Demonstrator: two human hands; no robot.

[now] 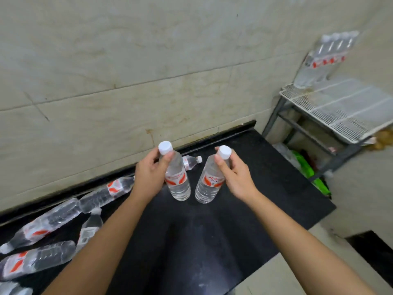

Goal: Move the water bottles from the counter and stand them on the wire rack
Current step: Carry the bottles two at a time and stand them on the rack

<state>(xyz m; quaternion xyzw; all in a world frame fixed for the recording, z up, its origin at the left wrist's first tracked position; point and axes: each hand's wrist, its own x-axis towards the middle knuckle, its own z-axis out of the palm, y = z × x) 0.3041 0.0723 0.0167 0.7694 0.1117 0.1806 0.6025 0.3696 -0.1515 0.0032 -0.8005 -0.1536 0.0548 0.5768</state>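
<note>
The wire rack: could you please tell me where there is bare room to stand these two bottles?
On the wire rack, the top grid is bare from its near edge back to the standing bottles in its far corner. The counter is bare toward its right edge; its left side is crowded with lying bottles.

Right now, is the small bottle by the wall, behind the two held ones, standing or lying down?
Lying down. The bottle rests on its side on the black counter, its white cap pointing right.
</note>
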